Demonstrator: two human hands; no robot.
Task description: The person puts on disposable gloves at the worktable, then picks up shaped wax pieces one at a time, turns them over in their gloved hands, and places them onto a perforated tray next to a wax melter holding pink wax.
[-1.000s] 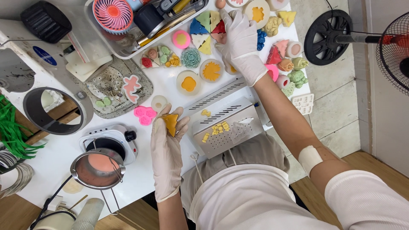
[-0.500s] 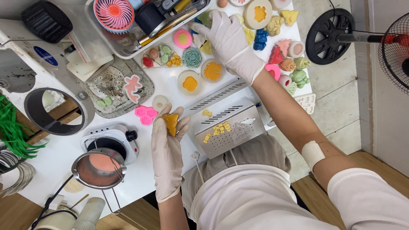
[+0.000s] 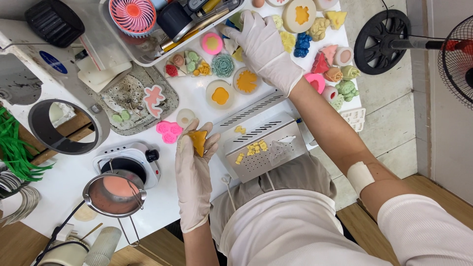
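Both my hands wear white gloves. My left hand (image 3: 193, 172) holds an orange wedge-shaped piece (image 3: 199, 142) up in its fingertips, just in front of a small round cream piece (image 3: 185, 117) and a pink flower-shaped mould (image 3: 169, 131). My right hand (image 3: 263, 47) reaches far across the white table (image 3: 74, 172), palm down, fingers spread over small coloured pieces beside a grey tray (image 3: 143, 54). What lies under its fingers is hidden. Two round cream moulds with orange centres (image 3: 220, 94) (image 3: 246, 81) lie just below that hand.
A perforated metal box (image 3: 263, 148) with yellow crumbs sits by my body. A small hotplate (image 3: 130, 160) with a pot of pink liquid (image 3: 116, 193) is at the left. Many coloured shaped pieces (image 3: 340, 79) fill the right. A pink mini fan (image 3: 132, 14) lies in the tray. Floor fans (image 3: 384, 34) stand right.
My right hand has moved left across the far side of the table, from the pieces at the right towards the tray. My left hand has kept still with the orange wedge.
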